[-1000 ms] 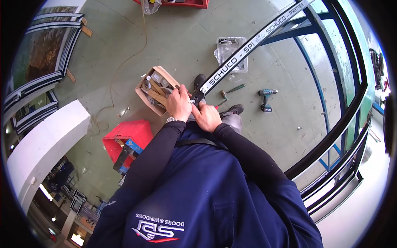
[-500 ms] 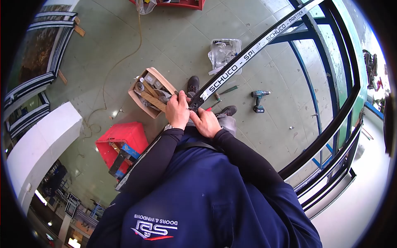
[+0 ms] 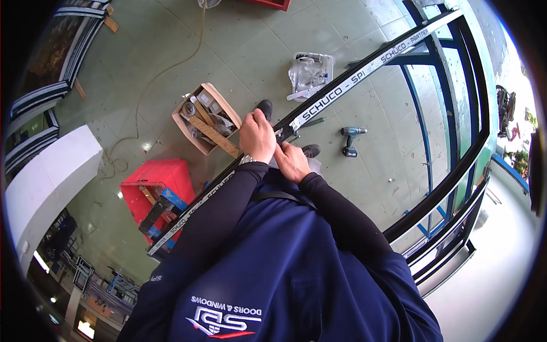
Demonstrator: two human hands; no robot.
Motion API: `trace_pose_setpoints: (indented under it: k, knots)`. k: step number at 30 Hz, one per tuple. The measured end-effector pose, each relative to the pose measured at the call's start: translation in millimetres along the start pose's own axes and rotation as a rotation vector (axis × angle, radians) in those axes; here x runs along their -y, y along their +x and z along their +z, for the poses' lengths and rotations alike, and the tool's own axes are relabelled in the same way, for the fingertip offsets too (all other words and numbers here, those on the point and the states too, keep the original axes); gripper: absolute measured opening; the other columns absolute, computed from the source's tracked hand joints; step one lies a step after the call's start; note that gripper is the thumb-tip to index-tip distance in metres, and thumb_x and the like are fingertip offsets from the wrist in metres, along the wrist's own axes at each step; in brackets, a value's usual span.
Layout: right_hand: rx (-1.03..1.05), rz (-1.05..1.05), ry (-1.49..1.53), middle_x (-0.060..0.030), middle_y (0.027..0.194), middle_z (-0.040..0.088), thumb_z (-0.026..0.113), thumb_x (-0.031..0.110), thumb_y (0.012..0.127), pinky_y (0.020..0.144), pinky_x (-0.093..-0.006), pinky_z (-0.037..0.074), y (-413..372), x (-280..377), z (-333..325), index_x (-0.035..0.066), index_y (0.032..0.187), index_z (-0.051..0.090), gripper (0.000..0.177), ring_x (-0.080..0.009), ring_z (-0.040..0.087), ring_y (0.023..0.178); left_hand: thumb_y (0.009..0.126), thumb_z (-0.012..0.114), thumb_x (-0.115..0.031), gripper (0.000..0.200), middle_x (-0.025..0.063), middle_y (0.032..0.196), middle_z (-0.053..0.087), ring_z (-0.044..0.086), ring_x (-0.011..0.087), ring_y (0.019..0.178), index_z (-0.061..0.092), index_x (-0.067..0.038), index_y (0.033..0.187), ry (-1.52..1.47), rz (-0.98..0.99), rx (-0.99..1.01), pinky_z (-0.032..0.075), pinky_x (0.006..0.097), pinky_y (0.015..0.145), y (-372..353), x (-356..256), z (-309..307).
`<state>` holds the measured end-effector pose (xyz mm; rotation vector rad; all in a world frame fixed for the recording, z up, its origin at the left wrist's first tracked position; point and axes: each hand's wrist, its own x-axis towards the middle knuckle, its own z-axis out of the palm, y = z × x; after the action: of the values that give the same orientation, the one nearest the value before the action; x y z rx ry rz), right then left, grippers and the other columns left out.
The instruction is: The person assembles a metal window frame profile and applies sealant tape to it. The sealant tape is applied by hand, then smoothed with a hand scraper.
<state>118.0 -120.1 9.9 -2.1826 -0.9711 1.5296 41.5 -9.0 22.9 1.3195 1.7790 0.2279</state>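
1. The labelled bar [image 3: 353, 81] runs slantwise past the person, from the upper right down to both hands; its white strip reads "SCHÜCO - SPI" and "SCHÜCO - PARTNER".
2. A similar labelled length shows beyond the left sleeve [image 3: 225, 211], reaching down to the lower left and passing in front of the red crate [image 3: 171, 171].
3. The left hand [image 3: 257, 137], with a silvery watch [image 3: 247, 159] at the wrist, sits at the bar beside a black fitting [image 3: 283, 134]. Its fingers bend inward, yet I cannot tell whether they clench the bar or something small.
4. The right hand [image 3: 293, 163] is close by, its thumb side up against the fitting; its fingertips are hidden from me, so I cannot say what they grasp.
5. Just left of the hands, an open cardboard box [image 3: 190, 137] stands on the green floor [image 3: 376, 176], full of odds and ends, with a wooden strip [image 3: 212, 135] slanting across it.
6. Over on the right, a teal and black drill [image 3: 352, 132] lies on the tiles, well apart from the hands.
7. Above it, near the bar, I see a clear plastic tub [image 3: 310, 55] with plastic bags inside.
8. Dark shoes [image 3: 264, 108] show just past the hands.
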Motion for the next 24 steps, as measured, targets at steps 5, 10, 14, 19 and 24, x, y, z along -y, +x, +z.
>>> trace_pose_setpoints:
  k: [5, 10, 14, 19, 24]
  knots:
    - [-0.008, 0.019, 0.01, -0.0353, 0.086, 0.066, 0.048, 0.051, 0.101, 0.084, -0.056, 0.051, -1, 4, -2, -0.005, 0.087, 0.062, 0.06, -0.0515, 0.065, 0.092, 0.096, 0.06, -0.034, 0.038, 0.022, 0.094, 0.073, 0.071, 0.041, 0.091, 0.063, 0.003, 0.105, 0.064, 0.148, 0.045, 0.053, 0.0492, 0.082, -7, 9, -7]
    - [0.012, -0.03, 0.037, -0.0374, 0.085, 0.064, 0.051, 0.046, 0.1, 0.083, -0.0569, 0.05, 1, 3, -5, -0.008, 0.085, 0.061, 0.057, -0.0524, 0.065, 0.091, 0.092, 0.059, -0.025, 0.032, 0.026, 0.106, 0.07, 0.067, 0.0458, 0.1, 0.06, 0.001, 0.111, 0.209, 0.113, 0.13, 0.052, 0.053, 0.087, -4, 9, -11]
    - [0.019, 0.019, 0.014, -0.0373, 0.086, 0.064, 0.052, 0.045, 0.099, 0.083, -0.0565, 0.05, 1, 7, -7, -0.009, 0.086, 0.061, 0.056, -0.0528, 0.064, 0.091, 0.094, 0.062, -0.028, 0.031, 0.0243, 0.099, 0.071, 0.068, 0.0448, 0.094, 0.061, 0.0, 0.107, 0.096, 0.175, 0.065, 0.052, 0.0524, 0.083, -6, 17, -8]
    - [-0.012, 0.025, 0.053, -0.0368, 0.087, 0.064, 0.054, 0.043, 0.098, 0.083, -0.0558, 0.05, 2, 4, -3, -0.009, 0.085, 0.062, 0.054, -0.0526, 0.064, 0.093, 0.097, 0.062, -0.034, 0.033, 0.022, 0.093, 0.073, 0.07, 0.0431, 0.088, 0.063, -0.001, 0.102, 0.132, 0.125, 0.036, 0.054, 0.0522, 0.079, -5, 4, -9]
    - [-0.051, 0.048, 0.014, -0.0365, 0.085, 0.064, 0.056, 0.044, 0.096, 0.082, -0.0557, 0.05, 0, 9, -3, -0.008, 0.084, 0.063, 0.054, -0.0525, 0.064, 0.091, 0.1, 0.059, -0.034, 0.035, 0.0222, 0.09, 0.073, 0.07, 0.0434, 0.087, 0.067, 0.0, 0.099, 0.102, 0.097, 0.007, 0.053, 0.0522, 0.077, -2, 11, -4]
